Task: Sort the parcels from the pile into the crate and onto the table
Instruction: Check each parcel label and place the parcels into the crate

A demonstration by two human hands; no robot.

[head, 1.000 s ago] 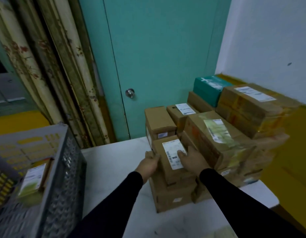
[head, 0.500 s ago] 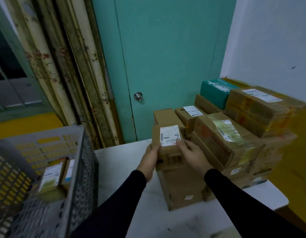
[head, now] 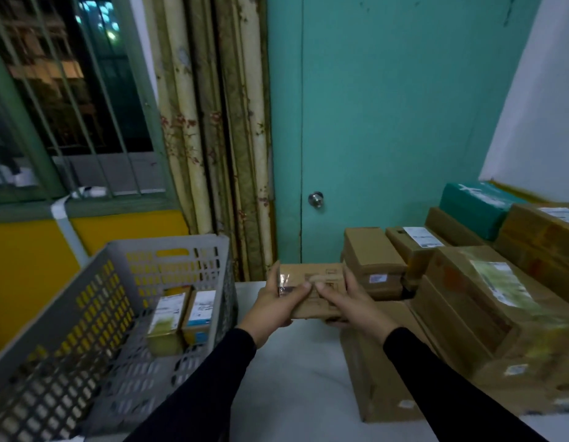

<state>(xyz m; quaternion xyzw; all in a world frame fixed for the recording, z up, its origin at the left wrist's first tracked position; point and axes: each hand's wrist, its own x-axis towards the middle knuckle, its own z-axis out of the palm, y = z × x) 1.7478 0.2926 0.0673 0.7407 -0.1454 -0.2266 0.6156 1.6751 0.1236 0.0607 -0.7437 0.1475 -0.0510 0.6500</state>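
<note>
Parcel (head: 312, 290): small brown cardboard box, held up above the white table (head: 296, 393), between crate and pile.
Left hand (head: 275, 309): grips its left end.
Right hand (head: 351, 309): grips its right end.
Crate (head: 95, 314): grey, at left, two labelled parcels inside.
Pile (head: 468, 301): stacked boxes at right.

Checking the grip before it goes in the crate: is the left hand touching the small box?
Touching. The head view shows the left hand wrapped round the small box at its left end, thumb on top.
</note>
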